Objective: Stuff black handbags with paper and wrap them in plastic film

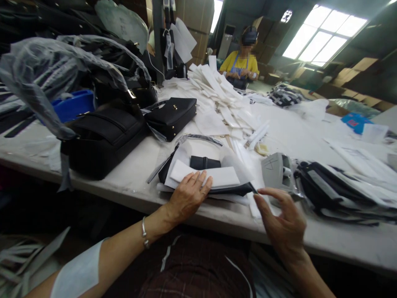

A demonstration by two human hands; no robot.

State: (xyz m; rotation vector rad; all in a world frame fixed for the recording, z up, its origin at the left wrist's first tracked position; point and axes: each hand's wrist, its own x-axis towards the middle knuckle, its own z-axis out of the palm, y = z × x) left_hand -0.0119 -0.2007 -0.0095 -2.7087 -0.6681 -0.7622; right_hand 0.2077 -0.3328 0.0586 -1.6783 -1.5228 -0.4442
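Observation:
A black handbag (243,189) lies at the table's front edge, partly covered by white wrapping paper (182,155). A strip of white foam (225,176) rests across it, and a black flap with a loop (204,162) shows behind the strip. My left hand (192,190) presses on the foam with its fingers laid flat. At the bag's right end, my right hand (281,211) pinches a thin black end of the bag between thumb and forefinger. A plastic-wrapped handle (201,137) curves behind the bag.
Finished-looking black bags (105,136) stand on the left, with a smaller black handbag (172,118) beside them. White foam strips (214,87) are heaped behind. A grey tape dispenser (277,169) and flat black bags (335,192) lie right. A person (240,64) works across the table.

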